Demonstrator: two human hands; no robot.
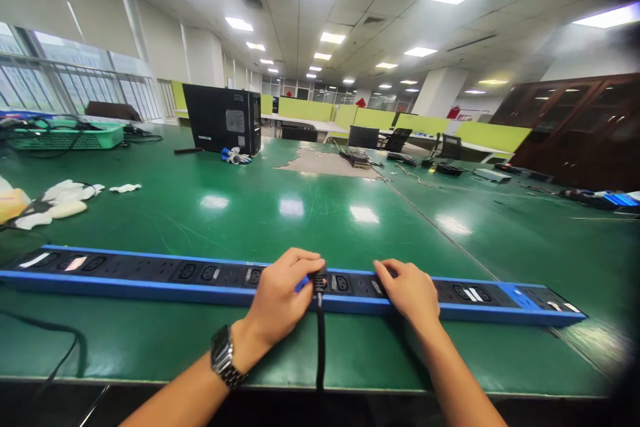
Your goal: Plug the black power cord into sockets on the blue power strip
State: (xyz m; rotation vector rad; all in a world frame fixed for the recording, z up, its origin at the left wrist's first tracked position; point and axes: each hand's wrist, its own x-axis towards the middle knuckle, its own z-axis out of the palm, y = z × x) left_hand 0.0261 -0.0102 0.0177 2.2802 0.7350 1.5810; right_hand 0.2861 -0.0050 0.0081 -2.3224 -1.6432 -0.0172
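Note:
A long blue power strip with black sockets lies across the green table in front of me. My left hand, with a watch on its wrist, pinches a black power plug at the strip's middle. The plug sits over a socket; how deep it is in cannot be seen. Its black cord runs down past the table's near edge. Farther right, my right hand is wrapped over the strip, its fingers curled at the far side. Oval sockets show between my hands.
A black computer case stands at the back, with blue-white gloves beside it. At left are a green basket of cables and white scraps. Electronic parts lie farther back. The table's near edge runs below the strip.

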